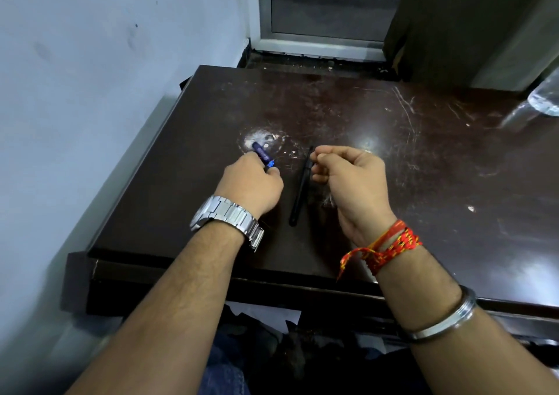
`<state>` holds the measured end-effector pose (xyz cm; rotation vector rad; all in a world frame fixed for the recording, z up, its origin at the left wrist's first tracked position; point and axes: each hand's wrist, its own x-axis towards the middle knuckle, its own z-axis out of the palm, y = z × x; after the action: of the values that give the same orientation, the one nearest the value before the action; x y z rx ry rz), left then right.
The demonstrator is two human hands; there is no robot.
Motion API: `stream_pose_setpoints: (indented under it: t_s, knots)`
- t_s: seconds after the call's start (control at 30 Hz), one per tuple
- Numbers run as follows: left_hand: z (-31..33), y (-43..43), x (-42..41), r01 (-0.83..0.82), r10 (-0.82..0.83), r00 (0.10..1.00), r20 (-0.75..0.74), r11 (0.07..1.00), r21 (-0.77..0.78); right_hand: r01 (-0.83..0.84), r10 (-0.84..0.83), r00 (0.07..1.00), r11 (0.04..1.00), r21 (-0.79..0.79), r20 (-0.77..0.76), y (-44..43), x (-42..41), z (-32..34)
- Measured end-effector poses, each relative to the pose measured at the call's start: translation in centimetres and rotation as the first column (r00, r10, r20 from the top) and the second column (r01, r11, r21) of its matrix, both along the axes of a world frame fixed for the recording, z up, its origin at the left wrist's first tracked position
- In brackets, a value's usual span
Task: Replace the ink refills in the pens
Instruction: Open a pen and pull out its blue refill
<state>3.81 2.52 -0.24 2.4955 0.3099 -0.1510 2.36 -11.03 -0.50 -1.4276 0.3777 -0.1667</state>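
Observation:
A short blue pen piece [262,154] pokes out of my left hand [251,181], which is closed around its lower end, low over the dark brown table [423,182]. A black pen [299,192] lies on the table between my hands, pointing away from me, with a thin tip at its far end. My right hand [351,179] is curled, its thumb and forefinger pinched at the black pen's thin far end. Whether that thin part is a refill is not clear.
A clear plastic bottle [546,99] lies at the table's far right edge. A pale blue wall [90,61] runs close along the left, and a window frame [326,16] and dark curtain [469,22] stand behind the table. The table's front edge is near my forearms.

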Motion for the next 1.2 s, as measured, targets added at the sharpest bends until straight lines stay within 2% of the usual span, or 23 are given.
stream_pose_setpoints:
  t_s: [0.2,0.4,0.53,0.63,0.73,0.9,0.97,1.07,1.2]
  knots:
    - [0.7,0.4,0.2,-0.101,0.098,0.994,-0.044,0.992,-0.077,0.024,-0.024,1.000,0.999,-0.034,0.008,-0.7,-0.3,0.3]
    - [1.4,1.3,0.6,-0.203,0.211,0.977,0.024,0.961,-0.187,-0.011,0.012,1.000,0.997,-0.071,0.014,-0.2,-0.6,0.1]
    - [1.2,-1.2,-0.6,-0.107,0.160,0.985,0.072,0.873,-0.477,-0.106,0.106,0.994,0.990,-0.098,-0.003,0.0,-0.5,-0.3]
    - [0.7,-2.4,-1.4,0.058,0.042,0.985,0.170,0.837,-0.543,-0.239,0.238,0.971,0.969,0.068,0.024,0.3,-0.6,-0.3]
    - [0.5,-2.7,-1.9,0.182,-0.048,0.958,0.282,0.863,-0.472,-0.230,0.219,0.971,0.964,0.136,0.094,0.3,-0.7,0.2]
    - [0.9,-3.2,-2.8,0.141,-0.018,0.927,0.374,0.941,-0.306,-0.088,0.076,0.994,0.984,0.158,0.080,0.2,-0.6,0.7]
    - [1.1,-3.6,-3.0,0.145,-0.009,0.919,0.394,0.937,-0.318,-0.063,0.048,0.996,0.977,0.206,0.076,0.2,-0.6,1.0]
    - [1.3,-4.0,-3.2,0.161,0.010,0.908,0.418,0.915,-0.370,-0.148,0.129,0.989,0.931,0.333,0.077,0.0,-0.5,1.5]
    - [1.4,-4.2,-3.3,0.146,0.054,0.908,0.416,0.889,-0.434,-0.206,0.194,0.978,0.893,0.400,0.072,0.0,-0.4,1.8]
